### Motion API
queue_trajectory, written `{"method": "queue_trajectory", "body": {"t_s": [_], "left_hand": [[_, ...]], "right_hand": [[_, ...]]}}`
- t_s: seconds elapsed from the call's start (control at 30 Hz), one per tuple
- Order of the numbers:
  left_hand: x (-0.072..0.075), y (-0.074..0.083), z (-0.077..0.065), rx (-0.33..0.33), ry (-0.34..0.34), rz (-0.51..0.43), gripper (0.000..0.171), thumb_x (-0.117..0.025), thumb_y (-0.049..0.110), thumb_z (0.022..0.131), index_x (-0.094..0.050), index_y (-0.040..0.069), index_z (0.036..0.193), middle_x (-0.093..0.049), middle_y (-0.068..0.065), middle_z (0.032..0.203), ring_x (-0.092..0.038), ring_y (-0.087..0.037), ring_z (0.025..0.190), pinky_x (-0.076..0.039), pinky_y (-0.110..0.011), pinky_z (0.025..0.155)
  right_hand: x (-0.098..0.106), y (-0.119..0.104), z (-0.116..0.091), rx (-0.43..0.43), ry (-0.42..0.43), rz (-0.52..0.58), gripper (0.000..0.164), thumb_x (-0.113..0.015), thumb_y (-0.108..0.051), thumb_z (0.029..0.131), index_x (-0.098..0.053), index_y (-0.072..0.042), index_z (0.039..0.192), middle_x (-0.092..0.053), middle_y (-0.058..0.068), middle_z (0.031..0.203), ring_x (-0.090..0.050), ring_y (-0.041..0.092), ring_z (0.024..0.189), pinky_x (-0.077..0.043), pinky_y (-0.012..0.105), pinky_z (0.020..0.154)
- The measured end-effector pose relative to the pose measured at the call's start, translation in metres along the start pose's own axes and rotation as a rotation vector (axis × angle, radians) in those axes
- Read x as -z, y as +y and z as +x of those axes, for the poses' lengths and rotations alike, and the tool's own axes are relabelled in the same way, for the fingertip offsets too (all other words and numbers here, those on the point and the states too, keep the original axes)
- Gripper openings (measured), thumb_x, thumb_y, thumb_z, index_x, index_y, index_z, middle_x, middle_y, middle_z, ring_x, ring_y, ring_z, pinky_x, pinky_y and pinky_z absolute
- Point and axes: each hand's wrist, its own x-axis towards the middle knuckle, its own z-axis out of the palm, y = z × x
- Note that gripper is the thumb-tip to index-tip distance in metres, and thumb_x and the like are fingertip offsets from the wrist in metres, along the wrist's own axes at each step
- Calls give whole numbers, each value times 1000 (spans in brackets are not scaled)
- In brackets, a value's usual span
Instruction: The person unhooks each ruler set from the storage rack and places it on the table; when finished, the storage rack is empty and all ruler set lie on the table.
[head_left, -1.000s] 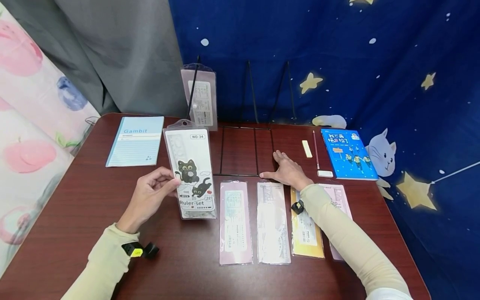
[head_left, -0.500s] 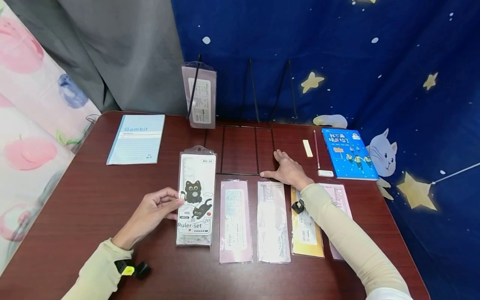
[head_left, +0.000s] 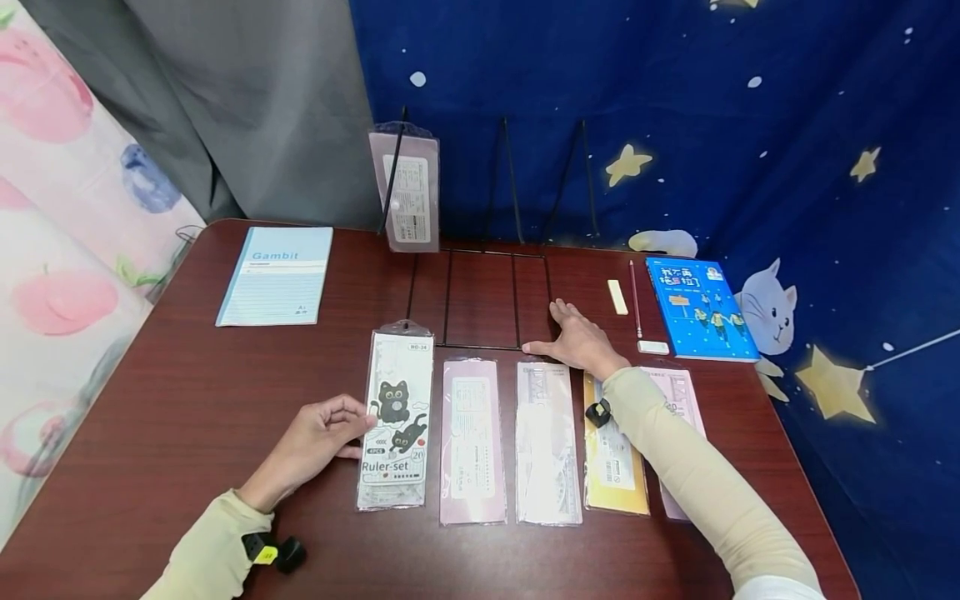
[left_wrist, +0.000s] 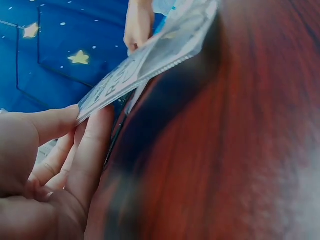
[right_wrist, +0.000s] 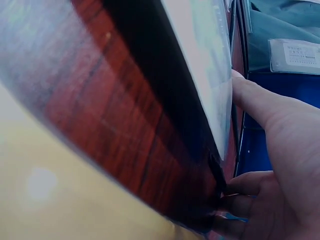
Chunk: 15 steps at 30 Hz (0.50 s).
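Observation:
My left hand [head_left: 318, 437] pinches the left edge of a clear ruler-set pouch [head_left: 396, 421] with black cats printed on it. In the left wrist view the pouch [left_wrist: 145, 65] tilts up from the table between thumb and fingers. At the front right corner of a black wire rack [head_left: 480, 347], my right hand [head_left: 579, 337] rests with thumb and fingers spread and relaxed. A pinkish pouch [head_left: 411, 196] hangs on the rack's left prong. To the right of the cat pouch lie a pink pouch [head_left: 471, 442], a whitish pouch [head_left: 547, 442], a yellow pouch [head_left: 617, 454] and another pink pouch [head_left: 678, 400].
A light blue notebook [head_left: 277, 279] lies at the back left. At the right are a cream eraser [head_left: 617, 297], a pencil [head_left: 635, 296], a white eraser [head_left: 652, 347] and a blue book [head_left: 701, 308]. Curtains [head_left: 675, 67] hang behind the table.
My left hand has lowered the cat ruler-set pouch toward the table and a little to the right, in line with the other pouches. The right hand has stayed at the rack.

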Motion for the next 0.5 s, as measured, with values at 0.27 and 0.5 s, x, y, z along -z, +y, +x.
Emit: {"method": "queue_trajectory", "body": {"t_s": [0.27, 0.5], "left_hand": [[-7, -5, 0, 12, 67, 126, 24, -74, 20, 97, -69, -3, 102, -78, -12, 90, -73, -9, 73, -63, -29, 68], [-10, -4, 0, 24, 88, 207, 23, -76, 21, 96, -71, -1, 99, -75, -7, 81, -74, -13, 69, -62, -27, 65]], "right_hand": [[0, 1, 0, -1, -1, 2, 113, -72, -69, 86, -23, -6, 165, -18, 15, 174, -16, 35, 162, -26, 66, 123], [-1, 1, 0, -7, -3, 1, 112, -71, -69, 86, -23, -6, 165, -18, 15, 174, -16, 35, 162, -26, 68, 122]]}}
